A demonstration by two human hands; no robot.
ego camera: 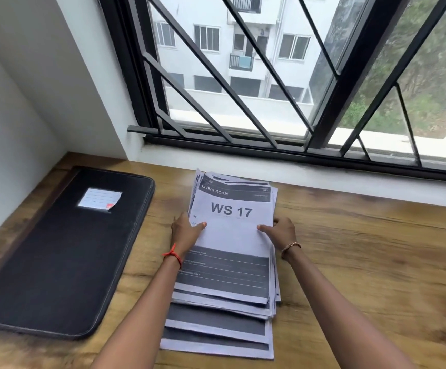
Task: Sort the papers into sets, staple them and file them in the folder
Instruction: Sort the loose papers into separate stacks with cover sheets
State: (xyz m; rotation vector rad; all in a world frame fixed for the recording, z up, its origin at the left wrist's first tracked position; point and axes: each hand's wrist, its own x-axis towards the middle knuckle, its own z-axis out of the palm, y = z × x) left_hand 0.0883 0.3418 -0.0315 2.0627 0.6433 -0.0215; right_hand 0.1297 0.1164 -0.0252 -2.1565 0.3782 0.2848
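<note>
Forearms: both bare, coming in from the bottom edge and converging on the stack.
Papers (224, 310): loose, uneven stack lying flat on the bench, centre of view, long side running away from the camera. Near ends are fanned out and show dark grey bands.
Top sheet (232, 233): dark header reading "LIVING ROOM", then "WS 17" in large type. Its near half has a dark ruled block.
Left hand (185, 231): at the left edge of the stack. Thumb lies on the top sheet, and the fingers are curled round the edge and mostly hidden under paper. It is gripping sheets, but I cannot tell how many.
Right hand (280, 231): at the right edge, level with the left. Thumb rests on the top sheet and the fingers are curled against the side of the stack, holding it.
Wrists: red thread (173, 255) on the left, beaded bracelet (290, 247) on the right.
Folder (64, 262): black, closed, flat on the bench to the left of the papers, near them but not touching, set at an angle.
Folder label (99, 198): white, lined, with a small red mark at one corner.
Bench (363, 262): wood grain, running back to the sill.
Window (325, 83): black frame with diagonal bars. A white building and a green slope show outside.
Wall (16, 102): white, at left.
</note>
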